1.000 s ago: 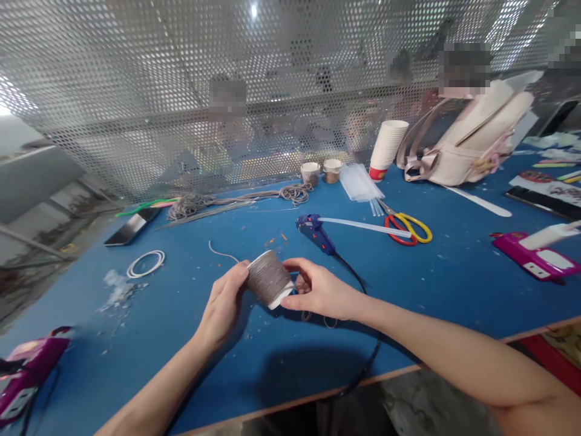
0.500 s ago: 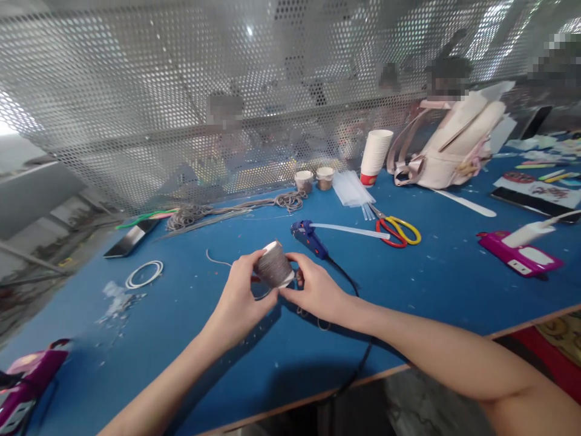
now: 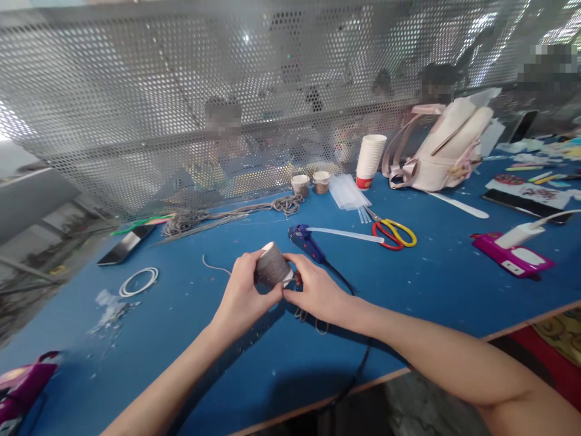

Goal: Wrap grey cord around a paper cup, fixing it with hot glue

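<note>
A small paper cup wrapped in grey-brown cord (image 3: 271,267) is held above the blue table (image 3: 436,284), tilted with its base up and to the left. My left hand (image 3: 242,297) grips it from the left, fingers curled round its side. On the cup's right, my right hand (image 3: 313,290) pinches at the rim, fingers pressed together. A loose end of cord (image 3: 213,266) trails off to the left on the table. Just behind my hands lies a blue glue gun (image 3: 306,239) with a clear glue stick, its black cable running under my right wrist.
Red-and-yellow scissors (image 3: 393,233), a stack of paper cups (image 3: 370,160), two wrapped cups (image 3: 311,181), a pale backpack (image 3: 447,148), a bundle of cord (image 3: 227,212), a phone (image 3: 124,245), a white ring (image 3: 138,280), pink power strips (image 3: 512,257). A perforated metal screen (image 3: 136,91) stands behind, with people beyond it.
My two hands have drawn closer together around the cup, and the cup has been turned, its base now tipped further upward. The view has shifted slightly.
</note>
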The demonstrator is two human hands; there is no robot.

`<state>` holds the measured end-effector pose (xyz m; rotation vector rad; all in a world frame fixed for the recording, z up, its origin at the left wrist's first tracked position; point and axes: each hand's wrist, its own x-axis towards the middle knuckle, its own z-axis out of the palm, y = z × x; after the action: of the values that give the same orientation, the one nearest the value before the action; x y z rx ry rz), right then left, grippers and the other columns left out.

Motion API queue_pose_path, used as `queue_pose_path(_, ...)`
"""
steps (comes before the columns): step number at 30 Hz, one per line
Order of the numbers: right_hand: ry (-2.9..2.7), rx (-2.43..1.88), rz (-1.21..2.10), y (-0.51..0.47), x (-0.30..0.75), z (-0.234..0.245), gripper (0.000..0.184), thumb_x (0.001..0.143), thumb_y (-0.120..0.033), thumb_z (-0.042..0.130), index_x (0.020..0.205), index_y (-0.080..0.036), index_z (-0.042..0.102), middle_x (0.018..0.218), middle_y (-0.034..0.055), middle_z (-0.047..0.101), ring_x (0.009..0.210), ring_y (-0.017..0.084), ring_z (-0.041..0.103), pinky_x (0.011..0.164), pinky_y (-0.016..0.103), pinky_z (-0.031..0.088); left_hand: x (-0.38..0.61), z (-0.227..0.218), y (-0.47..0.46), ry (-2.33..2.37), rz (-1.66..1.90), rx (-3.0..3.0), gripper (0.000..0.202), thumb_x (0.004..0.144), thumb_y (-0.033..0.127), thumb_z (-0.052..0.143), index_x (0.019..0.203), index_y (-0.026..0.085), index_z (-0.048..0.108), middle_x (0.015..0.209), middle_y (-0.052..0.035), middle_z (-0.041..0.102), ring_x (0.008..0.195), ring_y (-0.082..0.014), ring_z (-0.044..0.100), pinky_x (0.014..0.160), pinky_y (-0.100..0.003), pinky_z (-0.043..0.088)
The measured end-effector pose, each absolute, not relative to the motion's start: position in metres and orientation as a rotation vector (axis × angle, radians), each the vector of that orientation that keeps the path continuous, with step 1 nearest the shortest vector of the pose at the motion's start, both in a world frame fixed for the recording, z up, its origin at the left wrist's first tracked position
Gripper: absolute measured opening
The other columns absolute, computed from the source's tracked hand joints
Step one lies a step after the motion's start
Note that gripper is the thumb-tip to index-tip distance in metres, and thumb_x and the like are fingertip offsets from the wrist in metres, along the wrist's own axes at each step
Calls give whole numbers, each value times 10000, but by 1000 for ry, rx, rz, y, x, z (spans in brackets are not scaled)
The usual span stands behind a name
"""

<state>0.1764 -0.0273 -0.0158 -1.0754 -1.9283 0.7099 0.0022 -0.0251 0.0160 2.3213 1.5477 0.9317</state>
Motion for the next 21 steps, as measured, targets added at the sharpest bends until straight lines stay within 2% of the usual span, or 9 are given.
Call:
queue_pose_path(3, -2032, -1043, 547, -30, 183, -9, 512, 802, -247, 679, 1274, -148, 509, 1295, 176, 575, 1194, 288, 548, 985, 456, 460, -7, 12, -23, 1622, 992, 2255, 424, 723, 333, 614, 1107, 184, 514, 942, -55, 602, 846, -223, 583, 710, -352, 484)
queue_pose_path(5, -2089, -1015, 442, -32, 190, -2, 409, 840, -282, 651, 1218, -153, 564, 1268, 170, 607, 1191, 289, 556, 987, 462, 454, -15, 11, -22, 1685, 1026, 2181, 446, 719, 381, 620, 1103, 179, 516, 954, -60, 606, 841, -225, 588, 713, -362, 489)
queue_pose_path(8, -2156, -1049, 437, -35, 205, 8, 223, 887, -286, 586, 1062, -168, 656, 1040, 115, 715, 924, 229, 670, 832, 383, 515, -25, 12, -19, 1752, 1068, 2076, 489, 721, 406, 615, 1136, 170, 508, 997, -76, 607, 876, -237, 597, 744, -381, 494)
queue_pose_path(10, -2186, -1175, 489, -31, 218, 13, 163, 886, -294, 577, 918, -185, 694, 865, 69, 735, 742, 191, 670, 706, 326, 508, -27, 13, -18, 1751, 1085, 2030, 517, 724, 407, 613, 1166, 164, 499, 1025, -85, 603, 895, -240, 601, 763, -391, 498)
queue_pose_path(12, -2150, -1372, 524, -21, 230, 13, 166, 868, -309, 586, 813, -197, 694, 750, 45, 716, 664, 183, 645, 639, 308, 477, -27, 13, -18, 1713, 1095, 2027, 533, 720, 407, 620, 1178, 165, 497, 1039, -87, 597, 895, -236, 599, 784, -401, 502)
queue_pose_path(14, -2022, -1534, 518, -4, 239, 7, 151, 833, -317, 610, 846, -186, 684, 755, 51, 699, 681, 196, 636, 644, 319, 469, -24, 13, -19, 1661, 1097, 2057, 541, 711, 400, 637, 1181, 168, 499, 1052, -88, 592, 898, -232, 595, 806, -410, 500)
queue_pose_path(16, -1866, -1532, 526, 16, 241, -3, 228, 771, -293, 654, 955, -159, 663, 901, 79, 693, 800, 214, 635, 715, 337, 479, -20, 13, -20, 1623, 1099, 2089, 540, 706, 381, 655, 1181, 173, 500, 1057, -87, 594, 911, -231, 593, 822, -414, 496)
queue_pose_path(17, -1825, -1472, 631, 26, 240, -8, 282, 758, -284, 656, 1006, -150, 650, 939, 78, 686, 830, 210, 631, 728, 331, 482, -19, 12, -21, 1610, 1100, 2098, 538, 705, 369, 663, 1180, 177, 500, 1055, -86, 597, 920, -233, 594, 827, -415, 493)
queue_pose_path(21, -1769, -1390, 871, 54, 227, -24, 266, 745, -279, 632, 962, -128, 660, 743, 13, 657, 662, 170, 598, 635, 295, 477, -15, 9, -23, 1574, 1085, 2065, 496, 730, 345, 667, 1169, 191, 493, 1049, -77, 604, 949, -234, 602, 855, -422, 486)
